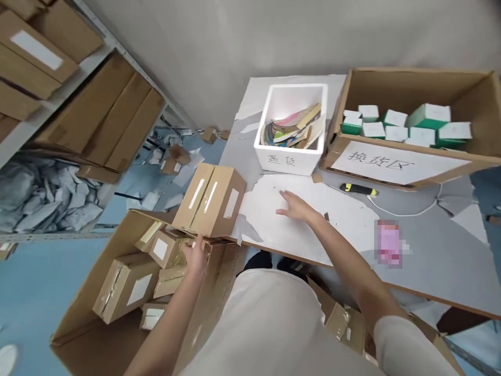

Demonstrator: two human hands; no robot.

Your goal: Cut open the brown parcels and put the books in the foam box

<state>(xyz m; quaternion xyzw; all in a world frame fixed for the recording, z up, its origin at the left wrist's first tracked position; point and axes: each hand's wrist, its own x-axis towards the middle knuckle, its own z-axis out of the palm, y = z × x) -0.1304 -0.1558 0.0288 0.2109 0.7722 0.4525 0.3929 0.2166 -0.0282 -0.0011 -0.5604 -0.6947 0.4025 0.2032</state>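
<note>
A taped cardboard box [213,201] with white labels rests at the left edge of the table, partly over a large open carton. My left hand [194,257] is at its near lower edge, thumb and fingers closed against the cardboard; the fingertips are partly hidden. Over the white paper [266,209] on the table, my right hand [296,207] is open, fingers apart and holding nothing. A black-and-yellow utility knife [359,189] lies to the right of that hand.
The large carton [78,308] on my left holds several smaller boxes. At the table's back stand a white foam box [287,160] of flat scraps and a carton [395,164] of green-white boxes. A blurred pink item [389,243] lies at right. Shelves [92,57] stand left.
</note>
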